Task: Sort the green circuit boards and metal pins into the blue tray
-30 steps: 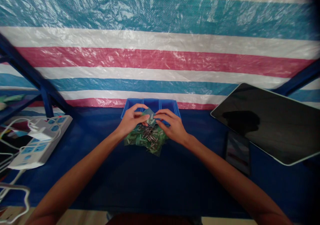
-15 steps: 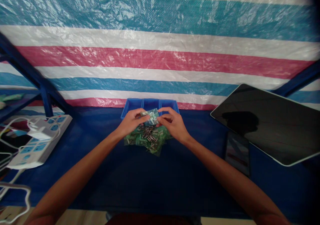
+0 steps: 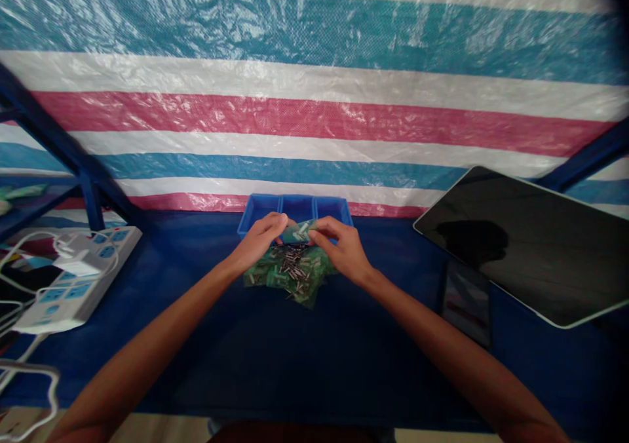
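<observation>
A small clear greenish plastic bag point(image 3: 299, 232) with light metallic pieces in it is stretched between my hands. My left hand point(image 3: 260, 238) pinches its left end, and my right hand point(image 3: 341, 243) pinches its right end. Just below lie several green plastic bags point(image 3: 275, 274) with small parts inside, and a loose heap of dark metal screws or pins point(image 3: 295, 263) rests on top of them. Behind my hands stands a blue tray point(image 3: 298, 203) with three compartments, partly covered by my fingers.
On the blue table point(image 3: 295, 358), a white power strip point(image 3: 81, 286) with plugs and cables lies at the left. At the right are a large dark screen point(image 3: 535, 253) and a dark phone-like device point(image 3: 466, 302). Striped plastic sheeting point(image 3: 314, 115) hangs behind, between blue frame bars.
The small bag has turned in my hands and now looks flatter and wider. My left fingers have shifted on its left end; my right hand has moved slightly. The heap stays in place.
</observation>
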Demonstrator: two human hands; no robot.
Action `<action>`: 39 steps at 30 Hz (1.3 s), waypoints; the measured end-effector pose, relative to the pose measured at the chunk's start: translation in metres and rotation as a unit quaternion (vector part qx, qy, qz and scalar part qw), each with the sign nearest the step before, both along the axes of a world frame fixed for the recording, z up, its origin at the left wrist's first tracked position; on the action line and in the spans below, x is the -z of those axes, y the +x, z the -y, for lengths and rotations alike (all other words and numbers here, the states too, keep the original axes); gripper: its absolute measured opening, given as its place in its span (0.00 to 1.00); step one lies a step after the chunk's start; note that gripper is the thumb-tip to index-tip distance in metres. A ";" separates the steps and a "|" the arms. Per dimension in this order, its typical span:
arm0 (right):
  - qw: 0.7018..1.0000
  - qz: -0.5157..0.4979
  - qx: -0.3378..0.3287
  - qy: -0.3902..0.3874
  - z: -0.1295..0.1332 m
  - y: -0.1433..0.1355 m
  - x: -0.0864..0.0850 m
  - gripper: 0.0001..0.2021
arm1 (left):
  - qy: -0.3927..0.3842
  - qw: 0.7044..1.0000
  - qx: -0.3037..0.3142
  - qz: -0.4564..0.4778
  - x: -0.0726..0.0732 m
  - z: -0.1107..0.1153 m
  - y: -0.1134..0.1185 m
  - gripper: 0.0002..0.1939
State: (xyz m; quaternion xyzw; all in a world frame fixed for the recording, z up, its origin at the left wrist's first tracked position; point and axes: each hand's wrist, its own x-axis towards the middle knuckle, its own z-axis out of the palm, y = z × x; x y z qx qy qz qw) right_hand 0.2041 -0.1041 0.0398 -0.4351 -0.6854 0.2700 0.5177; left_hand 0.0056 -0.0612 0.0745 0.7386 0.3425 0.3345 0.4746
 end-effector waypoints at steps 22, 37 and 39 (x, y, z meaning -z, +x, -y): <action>0.994 0.065 0.042 0.079 0.000 0.001 0.003 0.06 | -0.038 0.999 0.015 0.036 0.001 0.000 0.001 0.15; 0.989 0.097 0.010 0.107 0.001 0.001 -0.001 0.10 | -0.089 0.994 -0.004 0.058 0.006 -0.003 -0.002 0.14; 0.990 0.101 0.016 0.100 0.000 0.001 0.000 0.08 | -0.082 0.996 0.003 0.039 0.004 -0.002 -0.001 0.14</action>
